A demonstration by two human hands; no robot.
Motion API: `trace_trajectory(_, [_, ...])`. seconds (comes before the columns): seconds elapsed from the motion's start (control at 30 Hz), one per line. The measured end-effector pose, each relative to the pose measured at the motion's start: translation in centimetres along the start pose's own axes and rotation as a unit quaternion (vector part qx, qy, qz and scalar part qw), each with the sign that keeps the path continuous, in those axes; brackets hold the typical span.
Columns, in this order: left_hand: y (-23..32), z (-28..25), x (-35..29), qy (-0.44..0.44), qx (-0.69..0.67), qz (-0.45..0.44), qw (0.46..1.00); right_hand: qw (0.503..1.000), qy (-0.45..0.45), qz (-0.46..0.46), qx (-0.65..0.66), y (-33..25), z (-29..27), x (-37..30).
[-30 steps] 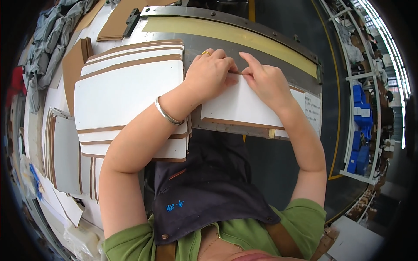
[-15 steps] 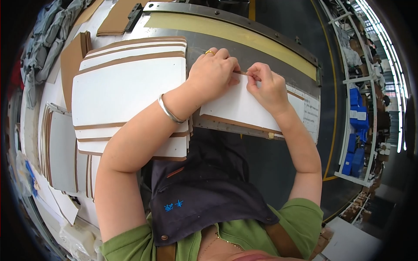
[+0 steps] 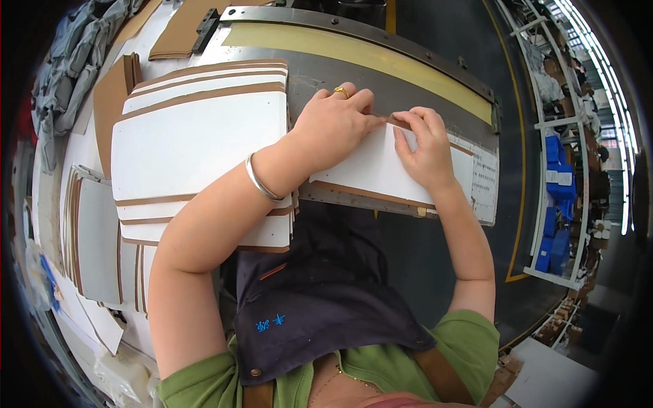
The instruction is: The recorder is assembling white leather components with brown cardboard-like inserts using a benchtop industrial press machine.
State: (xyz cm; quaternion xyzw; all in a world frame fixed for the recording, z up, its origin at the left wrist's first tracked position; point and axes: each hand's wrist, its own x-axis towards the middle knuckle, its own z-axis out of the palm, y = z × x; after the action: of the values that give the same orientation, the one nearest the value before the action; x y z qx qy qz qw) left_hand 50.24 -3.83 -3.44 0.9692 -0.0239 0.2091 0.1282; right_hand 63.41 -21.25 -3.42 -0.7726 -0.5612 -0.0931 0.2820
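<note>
A white panel (image 3: 371, 170) with brown edges lies at a slant on the grey metal bench in front of me. At its far edge, where a narrow brown strip (image 3: 390, 121) shows, both hands meet. My left hand (image 3: 338, 126) is closed, its curled fingers pinching that edge from the left. My right hand (image 3: 428, 146) grips the same edge just to the right, thumb on the white face and fingers over the brown strip. The fingertips partly hide what lies between them. Left of my left hand stands a fanned stack of white panels (image 3: 201, 143) with brown edges.
Behind the hands runs a metal bar (image 3: 354, 39) beside a yellow strip (image 3: 360, 58). A printed sheet (image 3: 483, 183) lies at the bench's right end. More panels (image 3: 98, 238) stand at left, near brown boards (image 3: 180, 34). Blue bins (image 3: 559, 177) sit on a rack at right.
My left fingers have shifted slightly right along the panel's far edge. The right fingers have spread from a tight pinch, with the thumb lower on the white face.
</note>
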Motion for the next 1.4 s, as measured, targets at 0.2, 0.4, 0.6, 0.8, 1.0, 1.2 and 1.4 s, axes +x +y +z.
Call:
trace_trajectory(0.2, [0.6,-0.4,0.3,-0.047,0.056,0.001,0.997,0.986,-0.124,0.093,-0.058,0.1,-3.3,1.0])
trace_trajectory(0.4, [0.9,-0.2,0.0,-0.022,0.076,0.004,0.997,0.949,-0.239,0.207,0.003,-0.8,-4.4,2.6])
trace_trajectory(0.6, [1.1,-1.9,1.3,-0.142,0.055,0.037,0.988,0.936,-0.234,0.249,0.082,-0.6,-5.6,2.4])
trace_trajectory(0.8, [0.3,-12.7,-6.4,-0.024,-0.015,-0.037,0.999,0.984,0.117,0.104,-0.086,-5.4,-17.5,-3.2])
trace_trajectory(1.0, [-2.3,-13.2,-14.8,-0.116,0.128,-0.179,0.969,0.966,-0.086,0.17,-0.173,-4.9,-17.6,-7.8])
trace_trajectory(1.2, [-2.4,-12.3,-15.1,-0.073,0.205,-0.077,0.973,0.986,-0.097,-0.081,0.105,-9.5,-5.9,-3.4])
trace_trajectory(1.4, [-4.1,-11.8,-15.9,0.001,0.168,-0.034,0.985,0.958,-0.053,-0.184,0.215,-16.2,5.0,-0.8])
